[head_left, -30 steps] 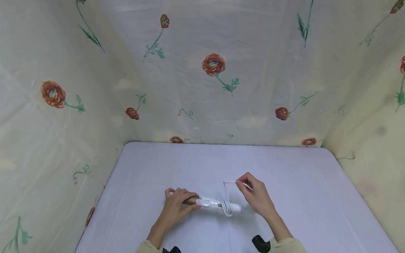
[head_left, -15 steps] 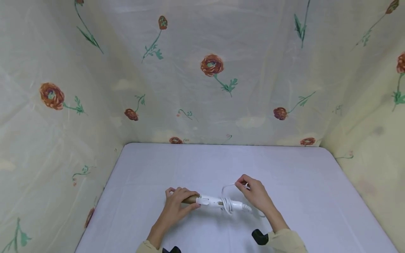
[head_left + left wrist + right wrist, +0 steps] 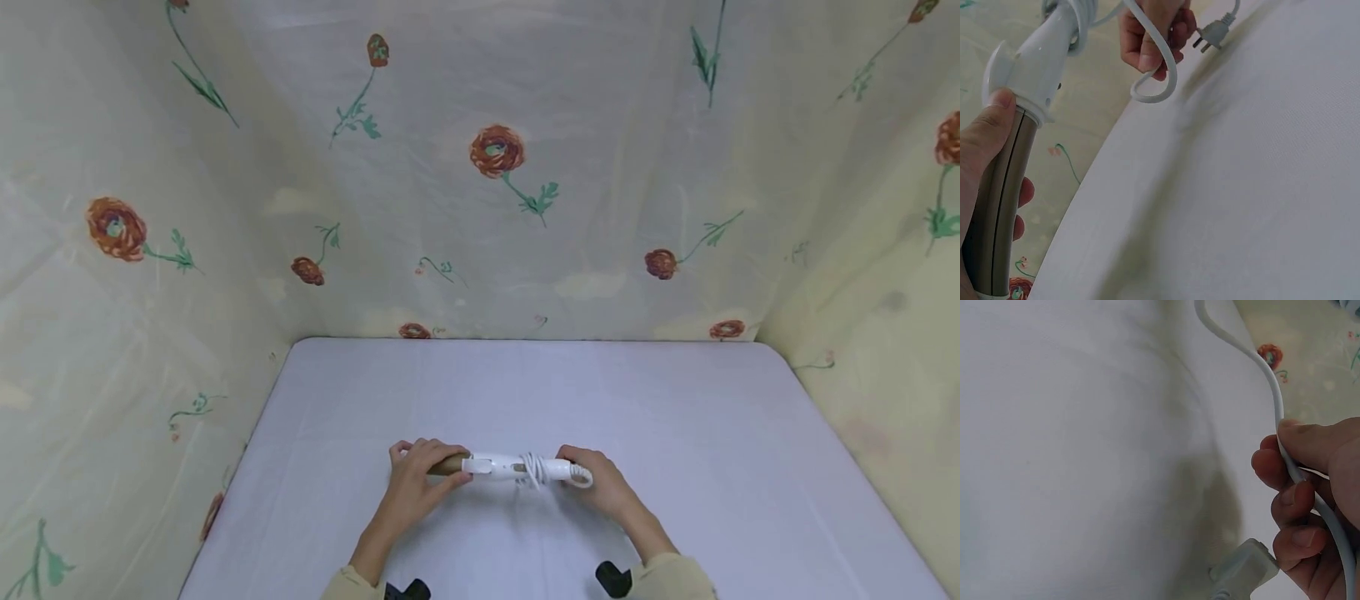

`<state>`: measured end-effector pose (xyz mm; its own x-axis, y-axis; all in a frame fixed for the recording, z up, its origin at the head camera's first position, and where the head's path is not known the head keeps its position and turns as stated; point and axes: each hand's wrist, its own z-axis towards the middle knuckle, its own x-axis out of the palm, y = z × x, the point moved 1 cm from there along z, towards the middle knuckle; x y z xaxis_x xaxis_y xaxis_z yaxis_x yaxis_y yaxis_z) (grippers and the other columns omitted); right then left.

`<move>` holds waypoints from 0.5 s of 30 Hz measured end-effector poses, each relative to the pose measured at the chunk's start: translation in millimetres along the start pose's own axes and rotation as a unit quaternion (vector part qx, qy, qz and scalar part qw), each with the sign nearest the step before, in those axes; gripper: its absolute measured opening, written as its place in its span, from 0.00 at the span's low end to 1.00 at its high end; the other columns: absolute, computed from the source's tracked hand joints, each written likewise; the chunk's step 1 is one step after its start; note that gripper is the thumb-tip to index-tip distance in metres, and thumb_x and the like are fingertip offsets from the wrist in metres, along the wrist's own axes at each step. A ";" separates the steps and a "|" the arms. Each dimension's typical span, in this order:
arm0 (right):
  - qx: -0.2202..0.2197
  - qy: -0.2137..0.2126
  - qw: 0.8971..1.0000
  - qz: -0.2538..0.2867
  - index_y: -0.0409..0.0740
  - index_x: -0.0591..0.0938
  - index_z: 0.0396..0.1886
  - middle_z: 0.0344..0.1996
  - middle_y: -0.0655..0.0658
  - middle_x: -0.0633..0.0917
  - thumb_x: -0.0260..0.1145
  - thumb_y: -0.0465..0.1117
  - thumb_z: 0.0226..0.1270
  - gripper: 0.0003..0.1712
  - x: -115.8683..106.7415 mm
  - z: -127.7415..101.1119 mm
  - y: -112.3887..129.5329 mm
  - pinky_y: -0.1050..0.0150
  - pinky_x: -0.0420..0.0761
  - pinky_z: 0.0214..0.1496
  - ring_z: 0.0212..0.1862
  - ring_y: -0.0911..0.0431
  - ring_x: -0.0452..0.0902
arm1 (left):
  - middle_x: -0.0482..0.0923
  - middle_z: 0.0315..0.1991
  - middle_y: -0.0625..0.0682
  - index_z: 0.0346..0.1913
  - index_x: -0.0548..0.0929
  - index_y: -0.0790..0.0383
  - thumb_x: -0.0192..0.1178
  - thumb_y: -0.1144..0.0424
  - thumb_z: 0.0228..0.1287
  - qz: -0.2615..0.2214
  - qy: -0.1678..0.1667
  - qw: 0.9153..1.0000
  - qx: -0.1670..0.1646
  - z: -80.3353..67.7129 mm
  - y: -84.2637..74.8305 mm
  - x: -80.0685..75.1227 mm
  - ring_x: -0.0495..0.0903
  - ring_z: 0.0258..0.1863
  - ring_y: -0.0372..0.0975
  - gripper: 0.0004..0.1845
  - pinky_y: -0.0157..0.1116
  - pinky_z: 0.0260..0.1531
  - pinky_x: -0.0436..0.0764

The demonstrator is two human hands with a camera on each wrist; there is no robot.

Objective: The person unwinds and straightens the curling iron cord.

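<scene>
A curling iron with a white handle [image 3: 493, 467] and a bronze barrel [image 3: 1002, 200] is held level above the table in the head view. My left hand [image 3: 414, 485] grips the barrel, its thumb by the white clip lever [image 3: 999, 70]. Several turns of the white cord [image 3: 533, 471] circle the handle. At the handle's right end, my right hand [image 3: 602, 487] pinches a stretch of cord [image 3: 1275, 394] between thumb and curled fingers. The plug [image 3: 1213, 34] hangs just beside that hand, its prongs showing in the left wrist view.
Below the hands lies a white-covered table [image 3: 525, 392]. Flower-printed curtains [image 3: 585, 167] stand close behind it and along both sides. Dark camera mounts [image 3: 613, 578] sit at the wrists.
My right hand has come down and inward from above the handle to its right end, drawing the cord round. The left hand keeps its hold, nearly unmoved.
</scene>
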<state>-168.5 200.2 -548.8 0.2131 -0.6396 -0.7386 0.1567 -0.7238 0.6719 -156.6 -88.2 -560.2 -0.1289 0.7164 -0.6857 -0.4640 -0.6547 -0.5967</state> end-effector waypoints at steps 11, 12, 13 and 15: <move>-0.001 -0.007 0.997 -0.071 0.54 0.83 0.35 0.22 0.61 0.80 0.63 0.44 0.65 0.04 25.0 -18.5 5.8 0.72 0.69 0.27 0.23 0.69 0.69 | 0.83 0.38 0.38 0.46 0.83 0.42 0.65 0.42 0.51 0.018 -0.029 0.999 -0.031 0.9 -0.6 0.1 0.76 0.38 0.33 0.19 0.49 0.50 0.56; -0.009 -0.003 0.997 -0.074 0.54 0.83 0.34 0.22 0.62 0.80 0.62 0.44 0.65 0.04 27.0 -20.9 7.0 0.72 0.69 0.27 0.24 0.69 0.68 | 0.84 0.38 0.38 0.46 0.83 0.42 0.65 0.42 0.51 0.018 -0.031 0.999 -0.032 0.7 -0.3 -0.1 0.76 0.38 0.34 0.19 0.49 0.50 0.56; -0.015 -0.002 0.997 -0.075 0.54 0.82 0.33 0.23 0.62 0.80 0.62 0.44 0.65 0.04 29.0 -23.5 8.1 0.72 0.70 0.28 0.25 0.70 0.69 | 0.84 0.38 0.39 0.46 0.83 0.43 0.65 0.42 0.51 0.019 -0.033 0.999 -0.032 0.5 -0.1 -0.2 0.76 0.38 0.35 0.19 0.49 0.50 0.56; -0.026 -0.004 0.996 -0.080 0.54 0.82 0.32 0.24 0.62 0.79 0.62 0.44 0.66 0.04 32.6 -28.5 10.4 0.72 0.71 0.29 0.26 0.71 0.69 | 0.84 0.38 0.39 0.45 0.83 0.43 0.66 0.43 0.50 0.024 -0.036 0.999 -0.032 0.1 0.0 -0.4 0.77 0.38 0.35 0.19 0.50 0.50 0.56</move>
<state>-132.5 179.2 -564.3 0.1736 -0.5190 -0.8370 0.2377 -0.8027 0.5470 -156.7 -88.4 -559.9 -0.2126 0.6979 -0.6840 -0.3984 -0.7010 -0.5915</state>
